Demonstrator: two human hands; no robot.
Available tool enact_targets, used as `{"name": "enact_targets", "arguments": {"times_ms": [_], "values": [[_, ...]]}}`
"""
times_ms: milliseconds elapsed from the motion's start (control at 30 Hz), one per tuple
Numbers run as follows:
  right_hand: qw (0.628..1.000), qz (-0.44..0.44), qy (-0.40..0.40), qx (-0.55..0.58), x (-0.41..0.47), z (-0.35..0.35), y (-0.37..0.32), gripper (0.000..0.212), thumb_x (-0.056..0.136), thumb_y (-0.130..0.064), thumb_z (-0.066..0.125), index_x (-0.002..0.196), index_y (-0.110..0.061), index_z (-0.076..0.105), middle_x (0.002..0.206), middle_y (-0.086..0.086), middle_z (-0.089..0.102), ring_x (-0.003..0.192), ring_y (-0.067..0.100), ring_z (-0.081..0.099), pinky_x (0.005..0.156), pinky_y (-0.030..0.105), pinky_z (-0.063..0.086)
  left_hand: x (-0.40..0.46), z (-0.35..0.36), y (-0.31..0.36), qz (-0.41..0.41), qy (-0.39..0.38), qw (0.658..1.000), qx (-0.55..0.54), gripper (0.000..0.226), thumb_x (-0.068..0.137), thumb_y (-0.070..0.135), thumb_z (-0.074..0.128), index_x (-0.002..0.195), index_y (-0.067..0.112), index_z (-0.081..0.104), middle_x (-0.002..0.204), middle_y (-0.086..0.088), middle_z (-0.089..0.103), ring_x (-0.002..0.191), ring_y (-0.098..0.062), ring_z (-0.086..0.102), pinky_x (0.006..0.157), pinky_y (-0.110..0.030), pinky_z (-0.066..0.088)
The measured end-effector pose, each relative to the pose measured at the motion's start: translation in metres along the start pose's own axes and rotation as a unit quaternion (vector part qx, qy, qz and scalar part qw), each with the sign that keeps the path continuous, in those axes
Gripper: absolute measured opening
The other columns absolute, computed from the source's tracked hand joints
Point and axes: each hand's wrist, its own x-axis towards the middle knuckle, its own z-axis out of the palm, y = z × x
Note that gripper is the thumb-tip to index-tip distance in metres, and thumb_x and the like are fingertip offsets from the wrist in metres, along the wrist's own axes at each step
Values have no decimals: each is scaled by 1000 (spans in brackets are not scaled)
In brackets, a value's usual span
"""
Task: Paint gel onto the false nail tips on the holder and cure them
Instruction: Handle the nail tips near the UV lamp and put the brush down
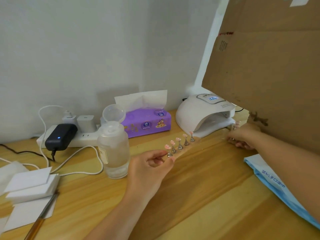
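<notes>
A clear strip holder (188,147) lies on the wooden desk and carries several pink false nail tips (178,139) on small metal stands. My left hand (152,163) pinches its near end. My right hand (242,138) grips a second clear holder (233,129) with pink tips, right beside the mouth of the white curing lamp (199,113). The lamp's display is lit. A brush (43,213) lies at the lower left on white pads.
A clear bottle (114,149) with its flip cap open stands left of my left hand. Behind are a purple tissue box (147,123), a power strip (83,135) with chargers and cables. Cardboard (268,66) leans at the right; a blue packet (277,187) lies below it.
</notes>
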Motion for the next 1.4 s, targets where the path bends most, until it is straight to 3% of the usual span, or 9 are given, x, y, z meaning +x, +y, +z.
{"name": "enact_targets", "arguments": {"times_ms": [167, 300, 500, 600, 700, 800, 1033, 1233, 1400], "values": [[998, -15, 52, 30, 5, 5, -6, 14, 86, -11, 58, 74, -6, 50, 54, 7, 49, 39, 14, 36, 39, 22, 26, 0, 0, -2, 10, 3, 1000, 22, 23, 68, 14, 79, 68, 33, 65, 54, 10, 59, 49, 6, 50, 50, -4, 36], [991, -60, 112, -33, 2, 8, -7, 37, 89, -33, 57, 65, -5, 49, 53, 8, 51, 46, 18, 44, 44, 24, 32, 0, 0, -3, 8, 2, 999, 34, 22, 67, 17, 80, 69, 33, 65, 54, 9, 58, 47, 7, 49, 49, -4, 36], [975, -93, 80, -185, -21, -18, -25, 57, 83, -60, 51, 61, -8, 45, 38, 1, 48, 42, 13, 42, 45, 23, 33, 2, 3, -2, 10, -10, 998, 57, 21, 68, 17, 79, 73, 33, 66, 56, 11, 58, 50, 7, 51, 52, -5, 38], [964, -92, 65, -241, -27, -38, -30, 46, 89, -42, 56, 58, -10, 43, 23, -2, 40, 31, 11, 38, 41, 20, 31, 5, 12, -1, 13, -20, 996, 81, 19, 69, 20, 79, 75, 32, 67, 59, 12, 59, 51, 7, 52, 52, -5, 37], [968, -95, 41, -228, -31, -54, -32, 42, 91, -20, 52, 53, -5, 48, 29, 0, 44, 28, 12, 34, 37, 18, 28, 10, 31, -1, 17, -32, 993, 111, 17, 71, 24, 77, 77, 33, 64, 62, 13, 59, 54, 9, 53, 52, -3, 37], [976, -111, 18, -185, -30, -58, -32, 33, 90, -11, 48, 58, 0, 49, 29, 2, 44, 23, 12, 28, 33, 12, 22, 18, 63, -1, 12, -22, 994, 104, 17, 74, 23, 75, 90, 19, 71, 61, 14, 57, 54, 4, 52, 53, -3, 37], [976, -157, 32, -149, -26, -60, -31, 29, 86, -5, 46, 60, 1, 56, 27, 2, 46, 20, 10, 30, 30, 8, 23, 42, 126, 0, -17, 20, 993, 116, 25, 82, 24, 67, 104, 13, 69, 86, -1, 67, 82, -15, 62, 69, -19, 43], [975, -178, 54, -120, -19, -64, -33, 31, 85, -6, 49, 56, -2, 57, 27, 1, 45, 25, 12, 32, 34, 13, 25, 61, 144, 3, -29, 29, 980, 195, 16, 87, 21, 56, 92, 11, 68, 98, -8, 65, 92, -24, 58, 75, -30, 41], [973, -197, 69, -99, -13, -63, -34, 32, 83, -7, 51, 51, -3, 55, 27, 0, 44, 31, 15, 33, 41, 18, 28, 67, 161, 5, -72, 42, 971, 222, 24, 90, 19, 49, 108, 10, 63, 104, -9, 60, 103, -24, 56, 78, -28, 38]]}}
